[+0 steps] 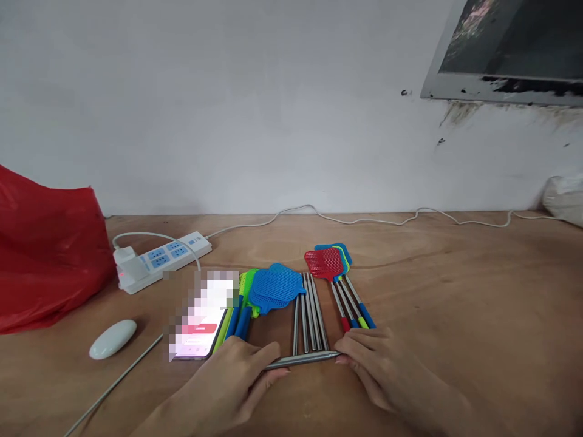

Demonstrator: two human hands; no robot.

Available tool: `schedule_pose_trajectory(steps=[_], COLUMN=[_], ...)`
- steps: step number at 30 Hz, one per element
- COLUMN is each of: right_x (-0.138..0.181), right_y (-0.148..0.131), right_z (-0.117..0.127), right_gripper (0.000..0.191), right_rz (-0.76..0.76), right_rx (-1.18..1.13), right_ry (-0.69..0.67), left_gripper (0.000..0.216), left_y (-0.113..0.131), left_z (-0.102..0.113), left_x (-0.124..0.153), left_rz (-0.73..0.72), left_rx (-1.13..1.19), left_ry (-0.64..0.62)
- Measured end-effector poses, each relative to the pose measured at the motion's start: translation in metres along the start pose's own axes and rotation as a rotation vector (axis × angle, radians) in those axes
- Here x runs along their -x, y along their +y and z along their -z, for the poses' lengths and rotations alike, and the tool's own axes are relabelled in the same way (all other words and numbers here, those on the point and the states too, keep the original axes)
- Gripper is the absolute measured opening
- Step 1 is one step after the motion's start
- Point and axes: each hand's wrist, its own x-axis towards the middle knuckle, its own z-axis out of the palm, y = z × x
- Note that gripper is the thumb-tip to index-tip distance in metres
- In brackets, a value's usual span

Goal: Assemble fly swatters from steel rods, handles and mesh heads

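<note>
Between my two hands a metal rod (304, 360) is held level above the near part of the table. My left hand (241, 367) pinches its left end between thumb and fingers, and my right hand (371, 361) grips its right end. Just beyond the rod lie several more metal rods (313, 315), side by side. Blue fly swatter heads (277, 285) overlap green ones (247, 288) to their left, beside blue handles (243, 321). Right of the rods, assembled fly swatters with a red head (324, 263) on top fan out, their coloured grips near my right hand.
A lit phone (200, 334) lies left of the swatter parts. Behind it is a white power strip (164, 261) with a plugged-in charger. A white computer mouse (113, 338) and a red bag (50, 249) are at the left. A white cable (355, 221) runs along the wall.
</note>
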Motion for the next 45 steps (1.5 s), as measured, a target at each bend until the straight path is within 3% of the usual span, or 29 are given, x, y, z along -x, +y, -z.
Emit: schedule_pose_trajectory(steps=[6, 11, 13, 17, 20, 24, 30, 32, 34, 36, 38, 43, 45], right_x=[0.004, 0.009, 0.011, 0.017, 0.019, 0.016, 0.003, -0.001, -0.006, -0.009, -0.010, 0.000, 0.005], right_y=[0.000, 0.007, 0.012, 0.019, 0.020, 0.018, 0.005, -0.005, -0.015, -0.023, -0.026, -0.021, -0.021], right_z=[-0.004, -0.001, -0.002, -0.009, -0.012, -0.015, -0.028, -0.034, -0.037, -0.037, -0.036, -0.039, -0.042], right_gripper=[0.029, 0.027, 0.034, 0.043, 0.045, 0.047, 0.045, 0.047, 0.051, 0.051, 0.050, 0.050, 0.050], right_rz=[-0.096, -0.347, -0.445, -0.541, -0.569, -0.675, -0.893, -0.888, -0.837, -0.686, -0.601, -0.654, -0.675], right_rx=[-0.137, -0.421, -0.531, -0.750, -0.810, -0.972, -1.304, -1.339, -1.280, -1.095, -0.909, -1.072, -1.012], right_ry=[-0.065, -0.040, 0.009, 0.022, 0.008, 0.091, 0.375, 0.442, 0.276, -0.035, -0.152, -0.025, 0.074], left_gripper=[0.030, 0.025, 0.026, 0.034, 0.022, 0.022, 0.030, 0.033, 0.037, 0.039, 0.039, 0.043, 0.045], left_y=[-0.001, 0.004, 0.006, 0.005, -0.001, -0.008, -0.013, -0.013, -0.012, -0.010, -0.008, -0.008, -0.010], left_z=[0.005, 0.009, 0.010, 0.009, 0.006, 0.002, -0.004, -0.004, -0.004, -0.004, -0.003, -0.003, -0.004], left_x=[0.000, -0.004, -0.007, -0.015, -0.021, -0.022, -0.027, -0.031, -0.036, -0.040, -0.042, -0.041, -0.040], left_rz=[0.016, 0.095, 0.208, 0.574, 0.632, 0.641, 0.664, 0.694, 0.714, 0.716, 0.715, 0.779, 0.774], left_rx=[0.009, 0.208, 0.522, 1.543, 1.934, 2.023, 2.033, 2.024, 2.014, 2.018, 2.039, 2.041, 2.053], left_ry=[-0.047, -0.025, 0.053, 0.127, 0.148, 0.226, 0.258, 0.293, 0.365, 0.432, 0.443, 0.479, 0.474])
